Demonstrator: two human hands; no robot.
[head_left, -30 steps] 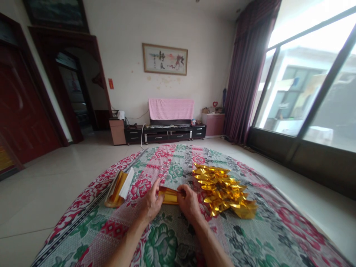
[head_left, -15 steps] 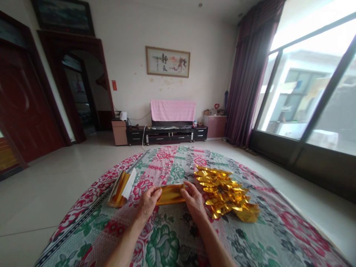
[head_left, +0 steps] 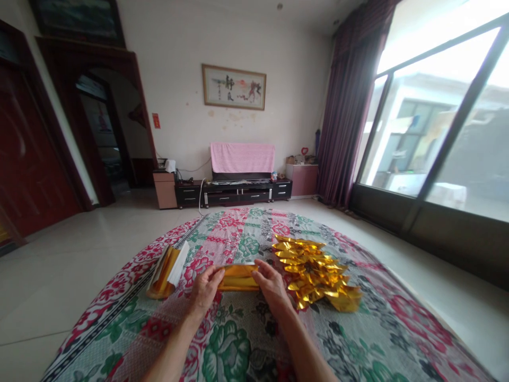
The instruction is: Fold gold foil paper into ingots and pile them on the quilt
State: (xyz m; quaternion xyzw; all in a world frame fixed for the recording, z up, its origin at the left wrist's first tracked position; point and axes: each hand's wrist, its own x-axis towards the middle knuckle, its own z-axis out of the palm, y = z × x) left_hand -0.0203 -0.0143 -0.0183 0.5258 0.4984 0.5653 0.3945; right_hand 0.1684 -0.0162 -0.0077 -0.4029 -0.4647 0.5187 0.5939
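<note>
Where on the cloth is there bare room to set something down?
Bare cloth lies beyond the gold sheet, toward the black cabinet; between the forearms; and right of the gold pile. A narrower strip runs between the paper bundle and the left hand. Most crowded: the slim gap between the right hand and the gold pile.

Gold rectangular foil strip [head_left: 238, 278]: glossy, smooth
Folded gold foil pieces [head_left: 328, 270], right: glossy, creased
Red-green floral cloth [head_left: 226, 350]: matt, woven

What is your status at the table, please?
Left hand and right hand gripping opposite ends of gold foil. Gold pile to the right, gold and white bundle to the left; neither between the hands.
</note>
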